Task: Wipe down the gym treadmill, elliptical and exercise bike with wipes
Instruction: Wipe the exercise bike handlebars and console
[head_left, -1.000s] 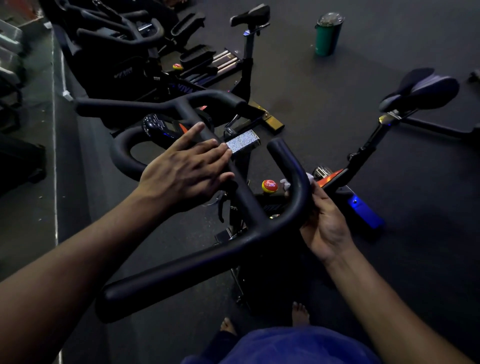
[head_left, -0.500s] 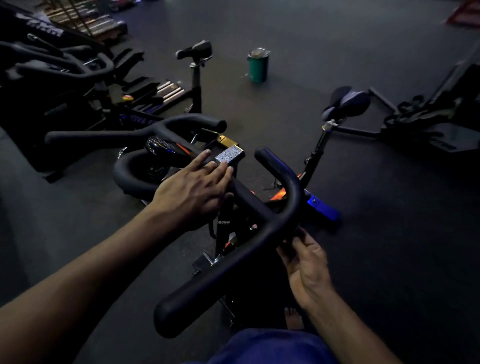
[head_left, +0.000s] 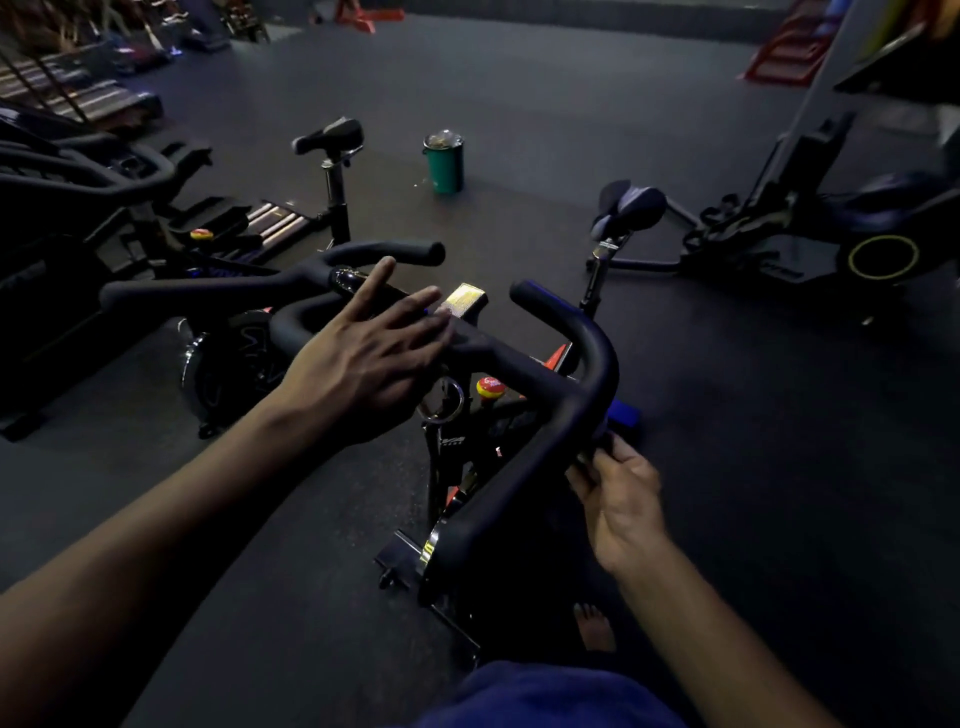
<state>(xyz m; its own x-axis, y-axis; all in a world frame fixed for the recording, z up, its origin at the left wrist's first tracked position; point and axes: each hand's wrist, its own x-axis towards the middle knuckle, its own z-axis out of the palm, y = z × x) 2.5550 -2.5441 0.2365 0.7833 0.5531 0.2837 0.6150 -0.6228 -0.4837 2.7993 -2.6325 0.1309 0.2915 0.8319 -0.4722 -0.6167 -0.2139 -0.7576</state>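
Note:
The exercise bike's black handlebar (head_left: 571, 395) loops across the middle of the view, with a small metal plate (head_left: 465, 299) at its centre and a red knob (head_left: 488, 387) below. My left hand (head_left: 363, 364) lies flat on the centre bar, fingers straight and spread, index finger raised. My right hand (head_left: 621, 499) reaches from below and curls its fingers round the underside of the right-hand bar. No wipe shows plainly in either hand. The bike's saddle (head_left: 631, 205) stands beyond the bars.
A green canister (head_left: 444, 163) stands on the dark floor behind. A second bike with its saddle (head_left: 330, 136) and handlebar (head_left: 218, 286) is at the left, beside a large dark machine (head_left: 78, 176). Another machine (head_left: 831, 234) sits at the right. My bare foot (head_left: 595, 626) is below the bars.
My right hand has slid along the right bar toward me. My left hand stays on the centre bar, its fingers now more spread. The view has tilted up and right.

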